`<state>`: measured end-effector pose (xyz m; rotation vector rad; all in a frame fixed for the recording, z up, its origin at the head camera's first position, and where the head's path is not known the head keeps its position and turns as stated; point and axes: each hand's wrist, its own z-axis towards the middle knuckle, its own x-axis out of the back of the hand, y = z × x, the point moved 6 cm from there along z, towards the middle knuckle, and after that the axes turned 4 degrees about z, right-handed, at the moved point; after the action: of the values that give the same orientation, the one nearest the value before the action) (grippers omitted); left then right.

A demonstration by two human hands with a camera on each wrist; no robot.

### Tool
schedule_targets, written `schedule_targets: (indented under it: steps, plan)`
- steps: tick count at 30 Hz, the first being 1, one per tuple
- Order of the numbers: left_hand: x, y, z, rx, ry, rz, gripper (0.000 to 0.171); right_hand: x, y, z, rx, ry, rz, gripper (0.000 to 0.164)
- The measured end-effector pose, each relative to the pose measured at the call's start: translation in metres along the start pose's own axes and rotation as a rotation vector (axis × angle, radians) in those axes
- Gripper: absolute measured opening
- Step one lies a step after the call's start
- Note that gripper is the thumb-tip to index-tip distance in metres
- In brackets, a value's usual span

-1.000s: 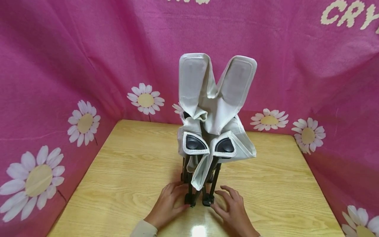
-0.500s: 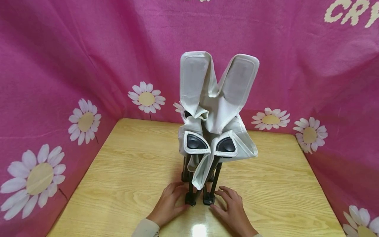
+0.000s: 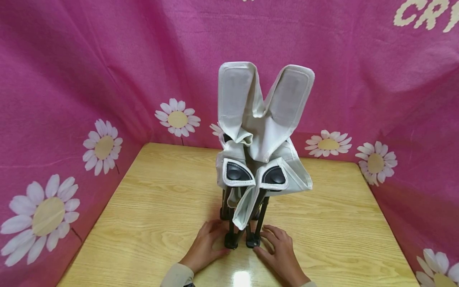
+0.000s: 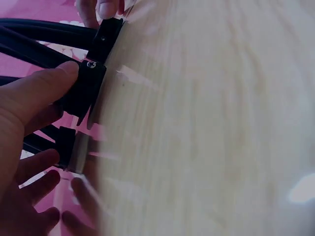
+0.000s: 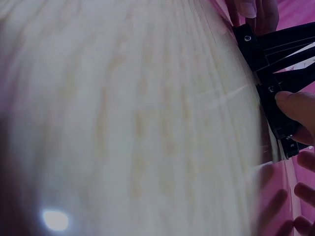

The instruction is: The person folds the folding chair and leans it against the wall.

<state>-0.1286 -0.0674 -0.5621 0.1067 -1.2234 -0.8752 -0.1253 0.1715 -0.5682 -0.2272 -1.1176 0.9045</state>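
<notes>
A small folding chair [image 3: 263, 137] with off-white fabric and black legs stands folded upright on the table in the head view. Its two upper fabric flaps spread apart in a V. Low on its left side, my left hand [image 3: 202, 249] pinches a black foot [image 4: 81, 96], the thumb [image 4: 47, 86] on the near face and the index finger partly hidden behind. My right hand [image 3: 281, 253] grips the right front foot [image 5: 275, 115] likewise, its thumb [image 5: 298, 105] laid against the black plastic. The other fingers of both hands are spread beside the feet.
The wooden table [image 3: 154, 191] reaches out on both sides of the chair. Pink cloth [image 3: 122, 48] printed with daisies hangs around its back and sides. A bright light reflection shows on the tabletop near the front.
The head view has shifted very slightly. Both hands stay at the chair's front feet, and the chair keeps its place.
</notes>
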Motion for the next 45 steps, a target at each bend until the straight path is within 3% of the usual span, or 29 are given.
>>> schedule_targets:
  steps: [6,20,45]
  plan:
    - [-0.0049,-0.0048,0.0025,0.001,-0.008,-0.047,0.044,0.0006,0.0027,-0.0008,-0.032,-0.002,-0.002,0.037]
    - [-0.0052,-0.0057,0.0027,0.004,-0.003,0.015,0.049,-0.0009,0.0031,-0.0009,-0.034,-0.002,-0.018,0.035]
    - [-0.0022,-0.0045,0.0024,0.006,0.02,-0.022,0.048,-0.0028,0.0015,0.0,-0.044,-0.043,-0.06,0.035]
